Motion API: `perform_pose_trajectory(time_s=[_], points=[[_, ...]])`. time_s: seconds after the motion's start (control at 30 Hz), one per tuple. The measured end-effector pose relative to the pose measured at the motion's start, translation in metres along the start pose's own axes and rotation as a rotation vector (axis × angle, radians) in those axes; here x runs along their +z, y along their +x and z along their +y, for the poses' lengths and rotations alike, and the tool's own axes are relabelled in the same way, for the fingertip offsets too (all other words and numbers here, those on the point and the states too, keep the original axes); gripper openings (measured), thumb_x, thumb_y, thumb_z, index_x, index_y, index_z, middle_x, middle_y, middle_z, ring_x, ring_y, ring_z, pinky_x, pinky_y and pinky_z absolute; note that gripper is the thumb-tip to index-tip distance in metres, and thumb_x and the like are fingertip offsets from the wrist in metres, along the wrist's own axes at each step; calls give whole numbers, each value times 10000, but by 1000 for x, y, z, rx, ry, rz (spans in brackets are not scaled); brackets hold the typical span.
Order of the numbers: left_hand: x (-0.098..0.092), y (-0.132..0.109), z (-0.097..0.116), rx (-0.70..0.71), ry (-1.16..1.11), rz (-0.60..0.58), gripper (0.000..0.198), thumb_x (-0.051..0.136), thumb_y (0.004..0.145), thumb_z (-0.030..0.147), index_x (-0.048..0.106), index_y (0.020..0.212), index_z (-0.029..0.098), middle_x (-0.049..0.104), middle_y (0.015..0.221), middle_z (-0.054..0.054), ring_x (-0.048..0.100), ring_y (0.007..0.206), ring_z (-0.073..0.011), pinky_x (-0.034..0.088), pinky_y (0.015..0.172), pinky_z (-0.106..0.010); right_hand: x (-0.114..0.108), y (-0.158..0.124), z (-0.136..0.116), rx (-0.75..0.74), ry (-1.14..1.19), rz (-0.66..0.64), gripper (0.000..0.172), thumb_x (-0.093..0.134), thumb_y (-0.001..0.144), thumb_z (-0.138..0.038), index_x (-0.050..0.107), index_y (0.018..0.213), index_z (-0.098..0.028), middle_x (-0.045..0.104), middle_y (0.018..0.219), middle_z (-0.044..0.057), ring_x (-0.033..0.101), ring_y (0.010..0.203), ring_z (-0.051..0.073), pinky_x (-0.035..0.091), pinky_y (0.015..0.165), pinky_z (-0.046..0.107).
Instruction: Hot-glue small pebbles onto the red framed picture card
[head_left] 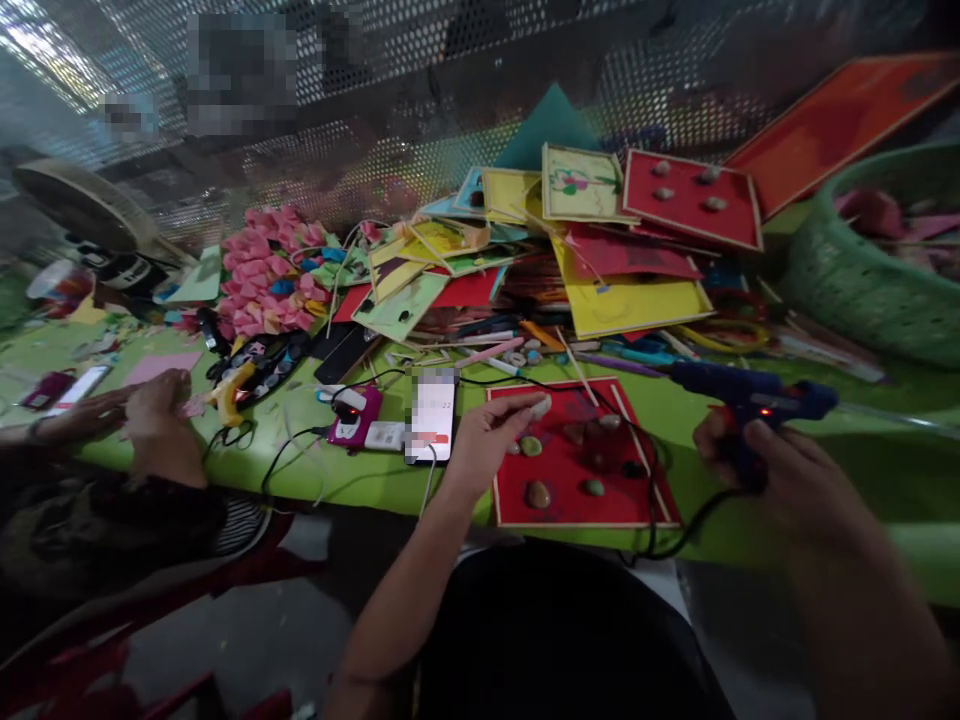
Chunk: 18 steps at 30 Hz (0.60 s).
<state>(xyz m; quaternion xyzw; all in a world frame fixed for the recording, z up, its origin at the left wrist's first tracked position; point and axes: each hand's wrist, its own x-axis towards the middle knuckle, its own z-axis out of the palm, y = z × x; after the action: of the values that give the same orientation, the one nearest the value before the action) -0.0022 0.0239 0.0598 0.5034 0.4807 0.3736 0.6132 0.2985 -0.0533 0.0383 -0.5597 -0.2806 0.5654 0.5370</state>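
Observation:
My left hand (pixel 491 437) pinches a small pale stone (pixel 541 406) over the upper left part of a red board (pixel 559 508) with light strip edges. Several stones lie on that board, among them a brown one (pixel 538 494) and a green one (pixel 593 487). At the right, my right hand (pixel 780 465) is wrapped round the handle of a blue glue gun (pixel 780 392) with a small red light. Its nozzle points left, above the board's upper right side. A black cable (pixel 694 525) runs from the gun across the board's right side.
Left of the board are a phone (pixel 430 418) and a purple power strip (pixel 355 422). Behind stand piled cards (pixel 637 300), pink paper pieces (pixel 274 265) and a green basket (pixel 885 290). Another person's hands (pixel 154 415) rest at the table's left, near a yellow glue gun (pixel 232 392).

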Motion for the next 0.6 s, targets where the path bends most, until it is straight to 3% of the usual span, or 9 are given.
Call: perform_pose_trajectory(time_s=[0.13,0.2,0.37,0.6], points=[[10,-9,-4,261,284,43,213,658,905,306,787,1061,238,774,1062,-53,693,989,-194,541,895,-314,-4,-3,7,-29,30,16,324,774,794,-517,697,810,-202,601,794,59,524,635,159,387,489,258],[14,-11,-10,377,440,43,221,614,933,246,775,1085,254,767,1081,-49,688,1021,-189,522,965,-338,-5,-4,9,-24,24,13,327,787,776,-512,697,797,-197,620,795,67,547,641,168,398,484,257],[17,-14,-24,478,742,106,238,592,950,230,753,1125,242,751,1120,-68,689,1036,-195,535,980,-369,-6,-5,10,-7,26,-11,356,815,726,-528,701,783,-196,636,746,62,543,574,159,418,463,256],[19,-15,-37,630,971,123,235,564,968,222,740,1123,235,746,1102,-78,696,1022,-190,557,942,-349,0,-11,3,20,-33,-15,436,836,669,-584,705,770,-180,653,695,66,555,558,154,435,458,236]])
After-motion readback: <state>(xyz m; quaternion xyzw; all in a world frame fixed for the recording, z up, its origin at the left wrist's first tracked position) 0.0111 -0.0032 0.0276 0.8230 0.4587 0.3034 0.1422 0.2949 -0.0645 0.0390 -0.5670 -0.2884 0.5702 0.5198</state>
